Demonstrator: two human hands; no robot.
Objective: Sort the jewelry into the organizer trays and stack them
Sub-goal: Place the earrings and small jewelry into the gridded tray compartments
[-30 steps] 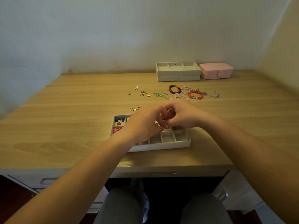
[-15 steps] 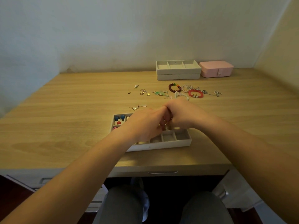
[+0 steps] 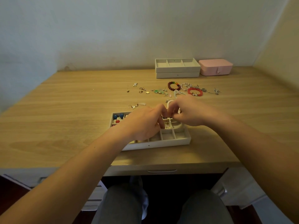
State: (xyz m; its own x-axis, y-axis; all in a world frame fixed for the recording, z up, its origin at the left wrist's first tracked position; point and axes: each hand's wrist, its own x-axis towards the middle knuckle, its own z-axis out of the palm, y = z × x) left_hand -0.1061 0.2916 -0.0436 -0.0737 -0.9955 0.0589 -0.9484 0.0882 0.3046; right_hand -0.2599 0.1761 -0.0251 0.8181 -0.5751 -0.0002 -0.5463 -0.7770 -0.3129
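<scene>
As left hand (image 3: 144,125) touches right hand (image 3: 192,112), tray (image 3: 161,143) beneath curled fingers (image 3: 159,109)

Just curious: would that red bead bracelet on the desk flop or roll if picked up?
Probably floppy: the red bead bracelet looks like separate strung beads. Lying flat on the desk, it seems unlikely to roll.

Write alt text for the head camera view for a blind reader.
A person's left hand and right hand meet fingertip to fingertip over a white compartment tray on a wooden desk; anything they hold is hidden. Loose bracelets and earrings lie beyond, before two stacked trays and a pink box.
</scene>
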